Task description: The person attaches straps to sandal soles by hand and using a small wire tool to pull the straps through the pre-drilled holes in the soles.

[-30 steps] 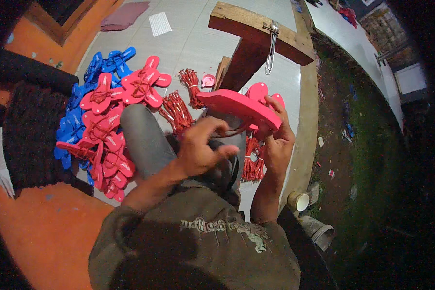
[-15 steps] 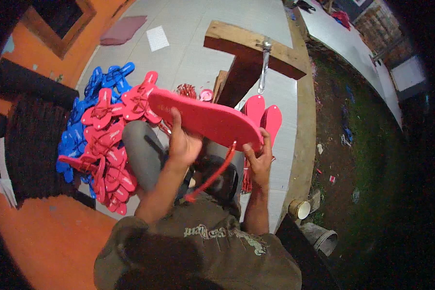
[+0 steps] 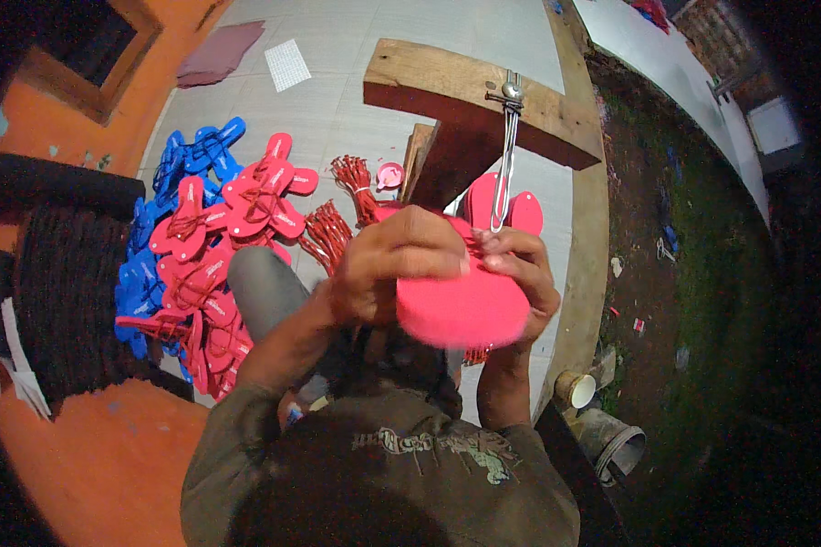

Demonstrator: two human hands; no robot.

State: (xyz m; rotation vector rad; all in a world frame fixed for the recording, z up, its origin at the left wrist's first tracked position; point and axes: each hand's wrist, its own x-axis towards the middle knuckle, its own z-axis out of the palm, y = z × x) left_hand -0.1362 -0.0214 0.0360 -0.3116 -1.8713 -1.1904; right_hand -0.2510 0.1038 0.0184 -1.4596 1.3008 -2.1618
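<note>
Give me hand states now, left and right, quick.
Left hand: closed over the top of the pink sandal sole.
Right hand: fingers wrapped on the same sole's far edge, holding it.

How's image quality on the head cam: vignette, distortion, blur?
Head view: heavy black fisheye vignette at the right and corners; the wooden beam bows near the rim; light is dim and flat; both hands, left hand and right hand, on the pink sandal sole, look slightly soft.
</note>
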